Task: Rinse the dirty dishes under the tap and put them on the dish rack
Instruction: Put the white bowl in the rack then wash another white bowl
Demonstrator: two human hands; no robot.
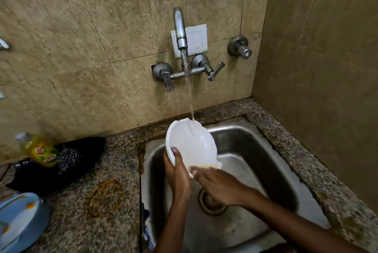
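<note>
A white bowl (189, 144) is held tilted over the steel sink (255, 150), its far rim under the stream of water from the wall tap (181, 34). My left hand (178, 173) grips the bowl's near left rim, thumb on the inside. My right hand (216, 183) reaches across with straight fingers touching the bowl's lower inside, where a faint yellow smear shows. The bowl hides part of both hands' fingers.
A yellow dish-soap bottle (39, 148) lies on a dark cloth (67, 162) on the granite counter (102, 201) at left. A blue-and-white dish (18, 218) sits at the bottom left. Two lever handles (214, 70) and a round valve (241, 48) are on the wall. The sink drain (212, 201) lies below my hands.
</note>
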